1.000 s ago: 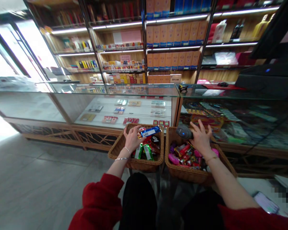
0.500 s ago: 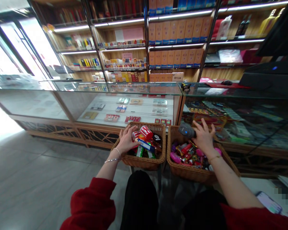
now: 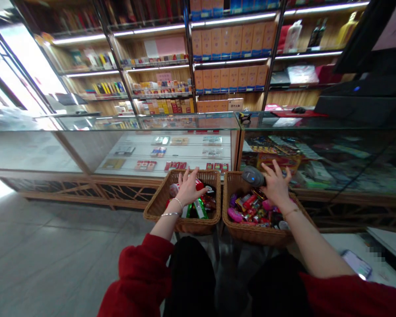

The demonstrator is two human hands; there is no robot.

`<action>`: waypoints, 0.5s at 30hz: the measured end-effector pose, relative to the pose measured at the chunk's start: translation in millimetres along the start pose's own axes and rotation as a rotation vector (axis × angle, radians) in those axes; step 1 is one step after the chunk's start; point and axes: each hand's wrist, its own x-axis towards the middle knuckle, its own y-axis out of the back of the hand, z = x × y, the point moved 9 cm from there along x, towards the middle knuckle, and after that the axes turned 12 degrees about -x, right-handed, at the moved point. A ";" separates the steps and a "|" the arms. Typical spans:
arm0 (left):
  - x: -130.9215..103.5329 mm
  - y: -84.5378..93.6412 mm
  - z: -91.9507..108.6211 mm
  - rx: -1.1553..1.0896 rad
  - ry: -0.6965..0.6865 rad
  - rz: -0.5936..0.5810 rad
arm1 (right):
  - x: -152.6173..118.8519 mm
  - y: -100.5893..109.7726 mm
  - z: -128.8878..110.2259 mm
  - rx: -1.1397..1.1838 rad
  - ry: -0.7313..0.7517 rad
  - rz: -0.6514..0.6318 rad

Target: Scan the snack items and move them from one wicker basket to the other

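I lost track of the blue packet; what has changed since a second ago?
The left hand no longer holds the blue packet, which is now out of sight; open, it has moved rightward over the left basket. The right hand still holds the scanner over the right basket.

Left basket [image 3: 198,227] has room leftward; dark device [image 3: 252,176] overhangs right basket [image 3: 251,234].

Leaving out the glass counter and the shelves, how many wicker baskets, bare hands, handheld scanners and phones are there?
Brown wicker baskets: 2 (left basket, right basket)
Bare hands: 2 (left hand, right hand)
Dark grey handheld scanner: 1
Phone with lit screen: 1
Total: 6
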 end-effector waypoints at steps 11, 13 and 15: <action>40.3 -62.2 88.3 -0.075 -0.215 -0.141 | -12.9 -2.0 37.1 -0.050 -0.039 -0.009; 44.5 -76.2 99.7 -0.074 -0.237 -0.181 | -15.9 -3.4 42.4 -0.054 -0.049 -0.015; 47.1 -89.3 108.6 -0.067 -0.253 -0.214 | -19.1 -5.2 46.7 -0.058 -0.055 -0.021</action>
